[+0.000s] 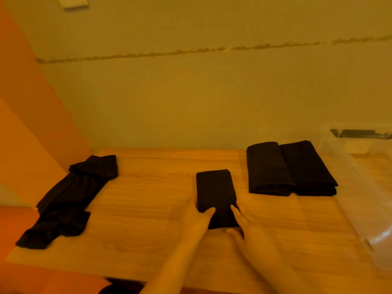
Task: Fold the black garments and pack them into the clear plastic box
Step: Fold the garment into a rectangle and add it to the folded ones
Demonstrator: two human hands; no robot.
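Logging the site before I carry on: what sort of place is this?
Probably a room in a home: a wooden table against a plain painted wall, a wall switch, and a clear plastic box for clothes.

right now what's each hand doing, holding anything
Left hand: closed on the near left edge of the small folded garment on the table.
Right hand: gripping the same garment's near right edge, fingers on top.
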